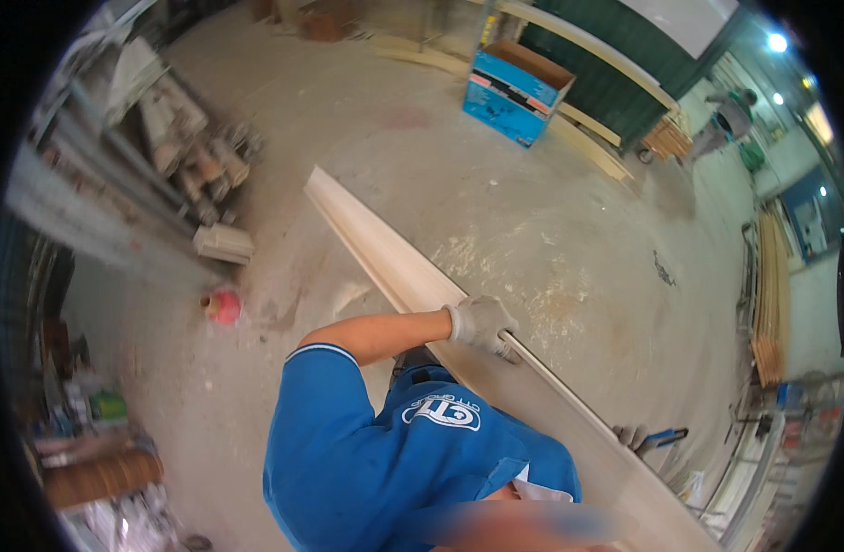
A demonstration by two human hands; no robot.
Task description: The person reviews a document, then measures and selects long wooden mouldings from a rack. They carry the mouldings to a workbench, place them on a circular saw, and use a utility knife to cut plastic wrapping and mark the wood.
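Note:
A long, pale panel (569, 405) with a raised lip runs slantwise across the view, from the floor area ahead to the lower right, close against my body. My left hand (482, 324), in a light grey work glove, is closed around the panel's far edge, fingers wrapped over the lip. Beyond that same edge, further right, the gloved fingers of my right hand (630, 436) show in part; the panel hides the rest. From these fingers sticks out a slim blue-and-black tool (663, 439), whose exact kind I cannot make out.
Ahead stands an open blue cardboard box (519, 97) beside wooden strips (595, 150). Bundled profiles (178, 120) fill a rack at left, near a pink roll (223, 306). Long boards (770, 294) lean at right. Another person (728, 120) is in the far right background.

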